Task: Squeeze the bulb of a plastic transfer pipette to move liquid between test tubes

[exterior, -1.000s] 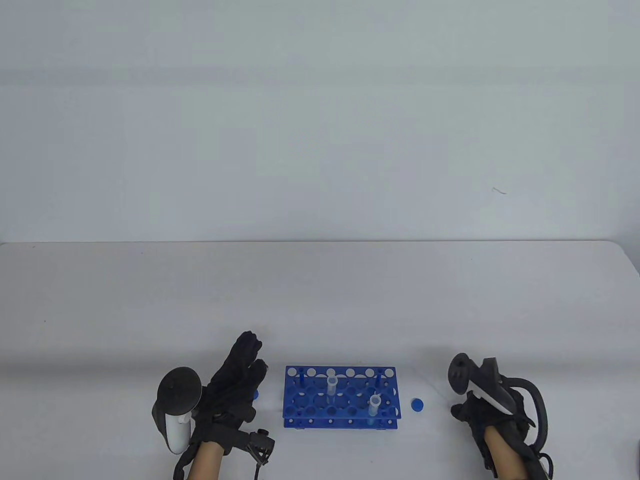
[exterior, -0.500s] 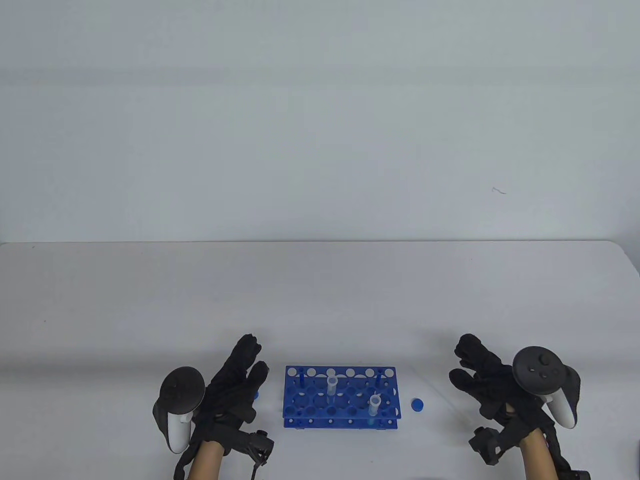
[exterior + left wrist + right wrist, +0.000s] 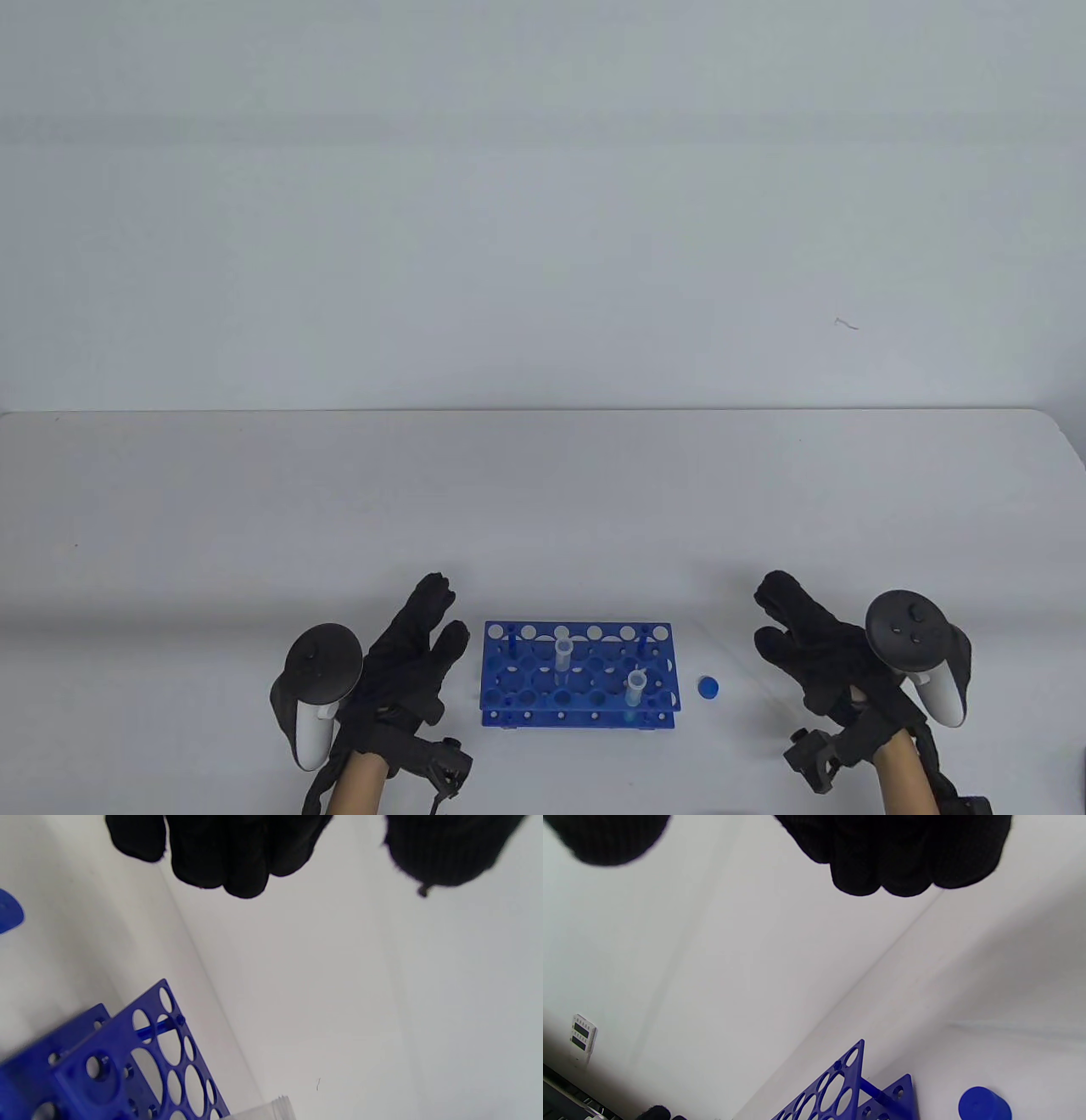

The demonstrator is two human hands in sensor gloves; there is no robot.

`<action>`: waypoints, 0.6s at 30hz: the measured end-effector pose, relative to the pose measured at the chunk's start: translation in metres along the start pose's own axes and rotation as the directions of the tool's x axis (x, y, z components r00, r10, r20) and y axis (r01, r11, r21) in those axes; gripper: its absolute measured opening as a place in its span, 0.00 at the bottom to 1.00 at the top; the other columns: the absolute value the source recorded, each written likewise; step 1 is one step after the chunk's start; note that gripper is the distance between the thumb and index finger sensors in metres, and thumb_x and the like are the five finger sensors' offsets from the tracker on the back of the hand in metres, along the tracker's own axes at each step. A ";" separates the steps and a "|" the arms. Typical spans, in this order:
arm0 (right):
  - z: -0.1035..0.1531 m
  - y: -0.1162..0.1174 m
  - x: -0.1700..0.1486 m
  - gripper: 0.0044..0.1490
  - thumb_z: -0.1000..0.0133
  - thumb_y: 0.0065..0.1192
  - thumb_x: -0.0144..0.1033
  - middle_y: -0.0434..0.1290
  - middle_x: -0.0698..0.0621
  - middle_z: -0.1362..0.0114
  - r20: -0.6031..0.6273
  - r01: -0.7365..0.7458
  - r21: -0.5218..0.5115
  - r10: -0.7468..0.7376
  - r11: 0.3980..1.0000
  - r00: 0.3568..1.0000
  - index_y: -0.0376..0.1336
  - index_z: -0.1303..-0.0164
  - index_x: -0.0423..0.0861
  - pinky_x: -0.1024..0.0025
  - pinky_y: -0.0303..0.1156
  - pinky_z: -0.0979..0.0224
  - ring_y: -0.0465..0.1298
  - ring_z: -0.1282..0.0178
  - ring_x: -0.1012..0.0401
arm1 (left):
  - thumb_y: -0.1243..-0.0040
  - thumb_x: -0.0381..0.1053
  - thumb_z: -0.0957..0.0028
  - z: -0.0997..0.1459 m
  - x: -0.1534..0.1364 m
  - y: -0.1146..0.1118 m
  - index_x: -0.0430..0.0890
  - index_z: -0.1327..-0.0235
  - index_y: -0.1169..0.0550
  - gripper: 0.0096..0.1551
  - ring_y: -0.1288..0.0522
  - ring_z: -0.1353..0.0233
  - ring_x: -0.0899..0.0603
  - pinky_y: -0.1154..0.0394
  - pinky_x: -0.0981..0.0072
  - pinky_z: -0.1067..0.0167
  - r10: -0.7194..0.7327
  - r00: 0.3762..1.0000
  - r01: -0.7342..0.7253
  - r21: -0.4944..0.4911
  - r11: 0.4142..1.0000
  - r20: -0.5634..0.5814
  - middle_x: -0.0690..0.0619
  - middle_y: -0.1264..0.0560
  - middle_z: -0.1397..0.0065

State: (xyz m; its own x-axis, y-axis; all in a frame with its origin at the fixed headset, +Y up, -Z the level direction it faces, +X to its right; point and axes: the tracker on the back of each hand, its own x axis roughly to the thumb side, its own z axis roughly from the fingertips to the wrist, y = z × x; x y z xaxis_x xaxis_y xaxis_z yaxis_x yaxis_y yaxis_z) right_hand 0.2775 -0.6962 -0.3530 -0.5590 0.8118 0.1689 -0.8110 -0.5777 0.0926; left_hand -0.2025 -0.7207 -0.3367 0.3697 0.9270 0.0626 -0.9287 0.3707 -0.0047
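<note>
You can hardly make out the pipette. A faint clear streak on the table between the blue cap and your right hand is probably it, though I cannot be sure. Expect it to be very light, soft-walled and slick. Pinch it at the bulb end with thumb and forefinger, gently, since a hard squeeze will likely spit liquid or bend the thin stem.

Two clear test tubes stand uncapped and upright in the one blue rack: a rear tube and a front tube, well apart. One cap lies just right of the rack. A blue sliver in the left wrist view may be a second.

Your left hand lies beside the rack with its fingers straight and holds nothing. Your right hand is also relaxed and empty.
</note>
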 end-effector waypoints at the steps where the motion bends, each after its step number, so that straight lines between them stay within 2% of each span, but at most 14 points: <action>1: 0.000 0.000 0.000 0.63 0.62 0.58 0.65 0.63 0.37 0.20 0.000 -0.004 -0.001 0.004 1.000 1.000 0.52 0.24 0.36 0.44 0.67 0.30 0.65 0.23 0.39 | 0.50 0.75 0.58 0.000 0.000 0.000 0.52 0.16 0.43 0.56 0.41 0.16 0.39 0.43 0.40 0.19 0.001 1.000 -0.001 0.000 1.000 -0.001 0.49 0.39 0.12; 18: 0.002 -0.003 0.000 0.61 0.62 0.59 0.64 0.66 0.37 0.21 -0.027 -0.035 -0.030 0.034 0.999 0.999 0.54 0.25 0.36 0.43 0.68 0.32 0.67 0.25 0.39 | 0.50 0.75 0.58 0.000 -0.001 -0.002 0.52 0.16 0.43 0.56 0.41 0.16 0.39 0.43 0.40 0.19 -0.007 1.000 0.007 -0.014 1.000 0.005 0.49 0.39 0.12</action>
State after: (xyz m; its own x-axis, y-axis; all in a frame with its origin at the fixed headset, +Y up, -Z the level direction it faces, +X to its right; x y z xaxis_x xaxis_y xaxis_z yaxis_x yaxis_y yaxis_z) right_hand 0.2806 -0.6943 -0.3509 -0.5907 0.7936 0.1457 -0.7958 -0.6029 0.0576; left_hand -0.2014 -0.7227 -0.3365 0.3760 0.9241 0.0678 -0.9257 0.3779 -0.0178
